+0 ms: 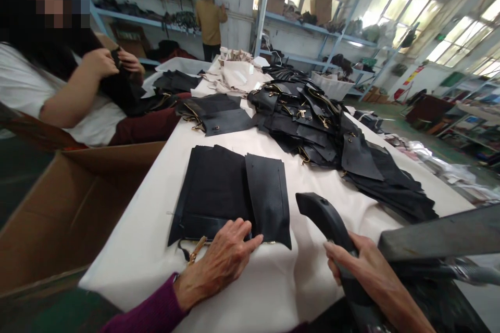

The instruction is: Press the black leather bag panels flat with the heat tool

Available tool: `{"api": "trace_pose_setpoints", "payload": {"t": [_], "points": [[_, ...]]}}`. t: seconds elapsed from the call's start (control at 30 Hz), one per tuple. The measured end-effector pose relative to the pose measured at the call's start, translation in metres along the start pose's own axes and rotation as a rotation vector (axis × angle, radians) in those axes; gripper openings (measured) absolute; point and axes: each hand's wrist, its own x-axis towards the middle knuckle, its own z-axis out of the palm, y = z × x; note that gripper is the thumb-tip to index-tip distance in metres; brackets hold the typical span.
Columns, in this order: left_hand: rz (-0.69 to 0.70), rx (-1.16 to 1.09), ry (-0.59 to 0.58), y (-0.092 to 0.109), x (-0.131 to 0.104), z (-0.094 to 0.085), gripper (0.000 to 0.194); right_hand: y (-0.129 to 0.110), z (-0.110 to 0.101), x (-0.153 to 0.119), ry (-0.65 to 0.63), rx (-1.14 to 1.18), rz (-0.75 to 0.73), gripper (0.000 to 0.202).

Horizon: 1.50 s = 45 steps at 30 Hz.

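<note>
My left hand (221, 255) rests on the lower edge of a black fabric panel (214, 182), its thumb stretched along a gold-toothed zipper (269, 242). The fingers are bent and press on the panel, apart from the thumb. A gold zipper pull (196, 251) hangs beside that hand. On the panel's right part lies a smooth black leather-like flap (269, 192). To the right, my right hand (361, 257) is closed around a thick, curved black bar (324, 213) with a dark hole near its end. Where the bar's lower end leads is hidden.
A pale-covered table (144, 250) bears a heap of black zippered pieces (300, 114) and beige pieces (238, 75). At left stand a cardboard box (78, 203) and a seated person (66, 93) holding black material. A grey metal beam (441, 231) juts in at right.
</note>
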Motion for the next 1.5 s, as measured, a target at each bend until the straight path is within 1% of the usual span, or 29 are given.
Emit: {"api": "trace_pose_setpoints", "payload": {"t": [0.07, 0.1, 0.13, 0.2, 0.23, 0.27, 0.3, 0.37, 0.47, 0.53, 0.6, 0.7, 0.77, 0.83, 0.93, 1.0, 1.17, 1.23, 1.33, 1.4, 1.47, 1.5], "points": [[-0.050, -0.229, -0.027, -0.007, 0.009, -0.014, 0.029, -0.007, -0.004, 0.002, -0.017, 0.011, -0.031, 0.031], [-0.114, -0.359, -0.005, -0.014, 0.017, -0.021, 0.025, -0.010, -0.005, 0.004, -0.031, 0.021, -0.051, 0.030], [-0.207, -0.486, 0.051, -0.023, 0.027, -0.026, 0.022, -0.012, -0.005, 0.007, -0.048, 0.033, -0.073, 0.030], [-0.434, -0.727, 0.214, -0.044, 0.052, -0.032, 0.022, -0.016, -0.005, 0.013, -0.089, 0.056, -0.108, 0.029], [-0.533, -0.847, 0.287, -0.055, 0.065, -0.031, 0.024, -0.018, -0.004, 0.017, -0.112, 0.066, -0.122, 0.029], [-0.602, -0.957, 0.336, -0.065, 0.078, -0.029, 0.024, -0.019, -0.003, 0.022, -0.134, 0.077, -0.134, 0.029], [-0.641, -1.047, 0.361, -0.072, 0.091, -0.025, 0.023, -0.021, -0.001, 0.027, -0.154, 0.087, -0.145, 0.028], [-0.650, -1.150, 0.378, -0.081, 0.111, -0.014, 0.017, -0.024, 0.002, 0.036, -0.186, 0.106, -0.164, 0.027], [-0.602, -1.207, 0.423, -0.080, 0.125, 0.001, 0.012, -0.029, 0.007, 0.052, -0.210, 0.123, -0.188, 0.027], [-0.568, -1.262, 0.453, -0.077, 0.126, 0.007, 0.015, -0.034, 0.011, 0.064, -0.214, 0.132, -0.203, 0.026], [-0.518, -1.369, 0.470, -0.076, 0.124, 0.008, 0.020, -0.039, 0.017, 0.076, -0.219, 0.141, -0.220, 0.026], [-0.414, -1.597, 0.456, -0.078, 0.122, 0.006, 0.027, -0.045, 0.028, 0.093, -0.231, 0.150, -0.242, 0.023], [-0.358, -1.703, 0.434, -0.080, 0.122, 0.006, 0.029, -0.047, 0.036, 0.102, -0.243, 0.157, -0.252, 0.022], [-0.329, -1.753, 0.418, -0.081, 0.122, 0.006, 0.031, -0.048, 0.041, 0.108, -0.250, 0.164, -0.253, 0.023], [-0.334, -1.774, 0.373, -0.080, 0.121, 0.007, 0.033, -0.053, 0.043, 0.114, -0.229, 0.175, -0.250, 0.025], [-0.337, -1.790, 0.347, -0.078, 0.121, 0.008, 0.035, -0.058, 0.041, 0.116, -0.203, 0.181, -0.252, 0.026], [-0.333, -1.825, 0.347, -0.076, 0.121, 0.006, 0.039, -0.064, 0.030, 0.114, -0.175, 0.199, -0.237, 0.029], [-0.371, -1.832, 0.367, -0.078, 0.121, 0.007, 0.038, -0.063, 0.025, 0.113, -0.178, 0.209, -0.219, 0.030], [-0.466, -1.821, 0.425, -0.080, 0.124, 0.013, 0.033, -0.059, 0.017, 0.108, -0.156, 0.217, -0.192, 0.031], [-0.505, -1.764, 0.430, -0.080, 0.126, 0.014, 0.029, -0.056, 0.012, 0.103, -0.129, 0.201, -0.165, 0.032], [-0.526, -1.687, 0.414, -0.080, 0.125, 0.006, 0.025, -0.050, 0.007, 0.095, -0.114, 0.168, -0.128, 0.033], [-0.543, -1.637, 0.420, -0.081, 0.122, -0.001, 0.025, -0.046, 0.005, 0.091, -0.108, 0.136, -0.104, 0.035]]}}
